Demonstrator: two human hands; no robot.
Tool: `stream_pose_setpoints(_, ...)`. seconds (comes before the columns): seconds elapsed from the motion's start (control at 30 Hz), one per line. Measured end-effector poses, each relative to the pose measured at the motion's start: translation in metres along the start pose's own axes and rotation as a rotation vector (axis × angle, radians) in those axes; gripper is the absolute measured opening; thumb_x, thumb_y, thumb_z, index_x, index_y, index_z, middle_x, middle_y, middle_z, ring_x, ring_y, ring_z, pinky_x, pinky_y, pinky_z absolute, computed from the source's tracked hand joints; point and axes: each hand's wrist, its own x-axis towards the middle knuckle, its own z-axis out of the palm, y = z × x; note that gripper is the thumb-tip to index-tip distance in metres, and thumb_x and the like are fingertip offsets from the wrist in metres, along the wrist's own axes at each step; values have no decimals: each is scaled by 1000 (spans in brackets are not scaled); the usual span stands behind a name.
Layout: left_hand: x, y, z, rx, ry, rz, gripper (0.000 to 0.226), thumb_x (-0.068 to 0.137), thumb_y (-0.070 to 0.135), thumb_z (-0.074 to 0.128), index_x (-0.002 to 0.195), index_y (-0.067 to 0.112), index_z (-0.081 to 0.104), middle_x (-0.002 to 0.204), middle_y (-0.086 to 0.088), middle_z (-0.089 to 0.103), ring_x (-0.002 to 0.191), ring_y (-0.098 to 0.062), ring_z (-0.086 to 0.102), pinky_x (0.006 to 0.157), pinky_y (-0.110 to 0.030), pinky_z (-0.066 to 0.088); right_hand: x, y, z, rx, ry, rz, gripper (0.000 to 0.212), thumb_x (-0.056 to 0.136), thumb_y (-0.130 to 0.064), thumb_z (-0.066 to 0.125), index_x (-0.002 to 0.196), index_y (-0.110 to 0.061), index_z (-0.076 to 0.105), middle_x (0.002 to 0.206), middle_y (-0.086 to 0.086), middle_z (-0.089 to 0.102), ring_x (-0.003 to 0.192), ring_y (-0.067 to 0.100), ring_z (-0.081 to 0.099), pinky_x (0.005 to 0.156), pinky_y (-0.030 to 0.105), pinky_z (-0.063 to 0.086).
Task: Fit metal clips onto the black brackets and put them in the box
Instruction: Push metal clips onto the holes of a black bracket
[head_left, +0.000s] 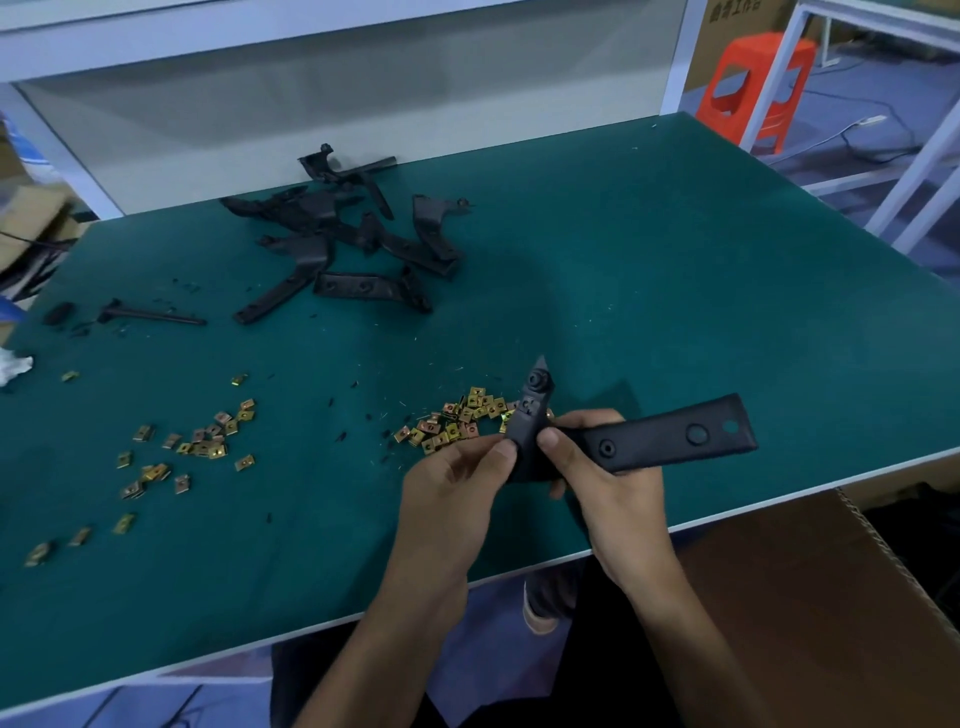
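Observation:
Both hands hold one black bracket (660, 436) just above the table's front edge. My right hand (608, 483) grips its bend, with the long flat arm pointing right. My left hand (452, 483) pinches the short arm near the bend, its thumb on top. Whether a clip sits between the fingers is hidden. A heap of brass-coloured metal clips (457, 421) lies just behind the hands. More clips (208, 441) are scattered at the left. A pile of black brackets (353, 239) lies at the back of the green mat.
The green table (675, 270) ends close to my body. An open cardboard box (831, 597) stands below the table's front right edge. A black rod-like part (150, 313) and white crumpled paper (13, 364) lie at the left. A red stool (753, 83) stands at the far right.

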Motion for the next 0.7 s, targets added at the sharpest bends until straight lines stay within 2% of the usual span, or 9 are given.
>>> stream_pose_setpoints(0.17,2,-2,3,61,-31,47,8,91,19,73,94,26,72,84,21,75,74,10,66,57,-6,45,-3,4,0,-47,62,-62,10,87,-23,79,89,-24,70,75,3,70,55,17,62,56,24,52)
stream_pose_setpoints(0.23,8,1,0,89,-95,49,9,94,23,68,99,27,75,92,17,76,78,10,66,61,-6,45,-3,5,0,-55,96,-72,13,86,-30,80,91,-24,69,75,6,69,54,18,62,56,24,52)
stream_pose_setpoints(0.3,21,4,-6,176,-143,124,20,101,24,58,102,28,77,97,16,76,85,10,65,68,-6,46,-1,5,2,-62,117,-76,18,87,-36,80,92,-24,68,74,7,69,54,19,62,56,25,51)
stream_pose_setpoints(0.33,33,4,-9,306,-103,218,22,102,23,55,104,28,77,102,16,75,92,7,65,77,-10,47,1,4,3,-62,125,-72,20,87,-39,80,91,-23,68,75,6,69,54,19,62,56,25,51)
stream_pose_setpoints(0.4,59,3,-14,780,4,448,24,103,25,54,120,26,71,119,10,68,110,-11,59,98,-26,44,3,3,4,-44,138,-51,22,85,-40,81,89,-23,68,77,6,69,54,20,62,54,26,51)
stream_pose_setpoints(0.47,78,1,-14,1191,-4,541,36,104,33,50,137,26,60,136,-1,54,124,-25,41,105,-34,33,5,3,5,-20,140,-24,22,83,-40,81,87,-23,68,75,5,68,54,20,61,53,28,51)
stream_pose_setpoints(0.5,85,-1,-13,1299,-37,543,39,104,35,49,141,27,57,141,-3,48,127,-27,34,105,-36,30,5,3,5,-12,138,-14,21,82,-40,81,86,-23,69,74,5,68,54,19,61,53,28,51)
stream_pose_setpoints(0.57,94,-3,-11,1354,-78,551,34,103,35,51,134,29,62,139,-3,48,126,-28,32,105,-38,30,4,2,5,-3,139,-9,18,82,-35,81,84,-23,69,74,6,67,55,18,62,52,26,51)
stream_pose_setpoints(0.7,99,2,-10,1181,-30,586,14,95,29,63,106,26,72,114,1,62,113,-24,44,100,-34,35,4,1,6,7,131,5,10,85,-23,79,82,-22,69,74,6,67,58,17,62,51,26,51)
